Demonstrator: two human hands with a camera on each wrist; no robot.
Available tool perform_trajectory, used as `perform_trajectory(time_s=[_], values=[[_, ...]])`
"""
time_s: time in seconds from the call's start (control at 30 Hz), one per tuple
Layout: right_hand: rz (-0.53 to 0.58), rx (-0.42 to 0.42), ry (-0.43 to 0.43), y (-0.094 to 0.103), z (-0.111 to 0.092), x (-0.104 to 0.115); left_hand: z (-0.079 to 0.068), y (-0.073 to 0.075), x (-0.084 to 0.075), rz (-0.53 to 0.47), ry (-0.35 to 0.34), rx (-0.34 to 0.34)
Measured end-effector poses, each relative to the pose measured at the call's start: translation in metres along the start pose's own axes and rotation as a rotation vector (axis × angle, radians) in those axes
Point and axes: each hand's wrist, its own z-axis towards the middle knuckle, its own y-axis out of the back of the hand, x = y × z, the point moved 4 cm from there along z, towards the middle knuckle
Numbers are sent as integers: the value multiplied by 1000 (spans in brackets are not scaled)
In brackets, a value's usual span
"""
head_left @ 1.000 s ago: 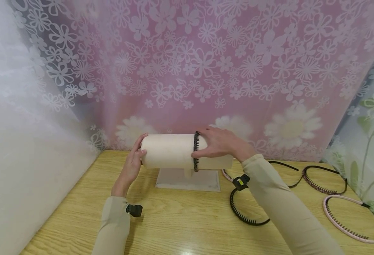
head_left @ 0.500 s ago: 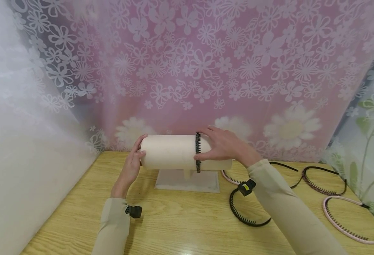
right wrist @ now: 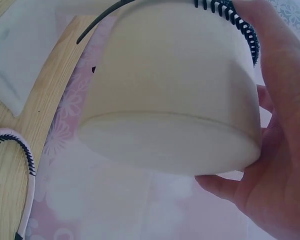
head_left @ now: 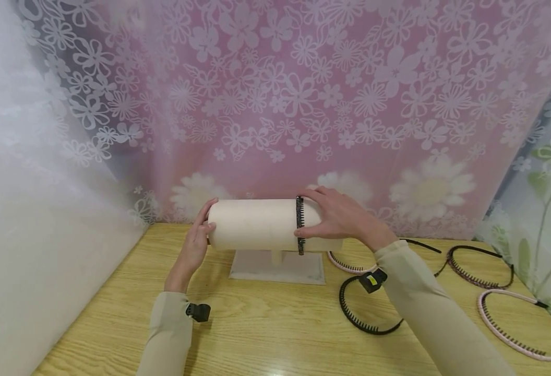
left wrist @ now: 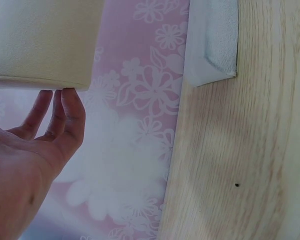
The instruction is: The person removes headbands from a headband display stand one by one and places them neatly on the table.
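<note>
A cream padded cylinder point(head_left: 252, 224) lies level on a display stand with a flat pale base point(head_left: 261, 272). My left hand point(head_left: 192, 248) holds its left end; in the left wrist view several fingertips touch the end edge. Around the cylinder's right part sits a dark glittery toothed headband point(head_left: 300, 215), its teeth facing right. My right hand point(head_left: 338, 215) grips this headband, thumb at the front and fingers over the top. From the right wrist, the headband point(right wrist: 251, 40) shows on the cylinder beyond its bare right end, with one dark tip free of the surface.
Several more headbands lie on the wooden table point(head_left: 238, 324) at right: a black one point(head_left: 360, 325), a pink one point(head_left: 505, 339), a dark brown one point(head_left: 472, 277) and another pink one point(head_left: 346, 266) partly behind the right arm. A floral curtain point(head_left: 275, 104) hangs behind.
My right hand has slid the glittery headband a little to the right along the cylinder. My left hand stays at the left end.
</note>
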Motion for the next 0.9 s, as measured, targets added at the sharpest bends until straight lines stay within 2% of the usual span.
perform_trajectory(time_s=[0.33, 0.67, 0.9], values=[[66, -8, -28, -1, -9, -10, 0, 0, 1, -12, -16, 7], [81, -14, -45, 0, -16, -18, 1, 0, 2, -25, -27, 13], [76, -8, -51, -1, -19, -22, 1, 1, 3, 1, -22, 0]])
